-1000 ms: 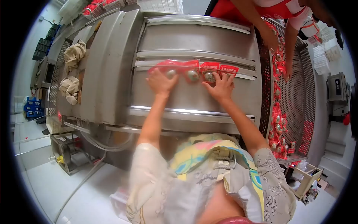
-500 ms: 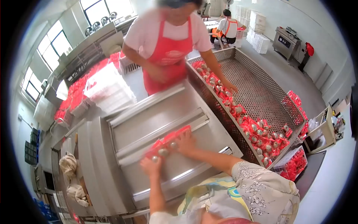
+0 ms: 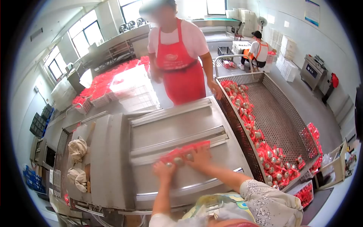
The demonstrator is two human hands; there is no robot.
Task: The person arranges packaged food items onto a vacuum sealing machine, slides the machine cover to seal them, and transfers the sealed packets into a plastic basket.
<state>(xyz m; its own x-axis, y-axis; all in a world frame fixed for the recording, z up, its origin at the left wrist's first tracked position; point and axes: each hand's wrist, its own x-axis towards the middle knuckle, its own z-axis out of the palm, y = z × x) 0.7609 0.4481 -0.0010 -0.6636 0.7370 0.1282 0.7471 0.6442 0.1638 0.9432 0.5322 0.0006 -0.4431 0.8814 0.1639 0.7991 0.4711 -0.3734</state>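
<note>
A row of red packets (image 3: 181, 153) with round, egg-like pieces in them lies along the middle bar of a flat steel machine top (image 3: 159, 138). My left hand (image 3: 165, 171) is at the row's left end, its fingers curled on a packet beside a round piece (image 3: 178, 161). Farther right, my right hand (image 3: 199, 158) grips the packets at that end, fingers over the red film and thumb by another round piece. Some blur hides how tightly the fingers close.
Right of the machine stands a perforated metal bin (image 3: 272, 94) holding many similar red packets (image 3: 270, 157). Across from me is a co-worker in a red apron (image 3: 181, 79), one hand near the bin's edge. White crates (image 3: 138, 90) are at the back left; cloths (image 3: 77, 149) lie left.
My view has tilted up, showing more of the room. The co-worker stands more upright and has drawn a hand back from inside the bin to its edge. My hands stay at the packets.
</note>
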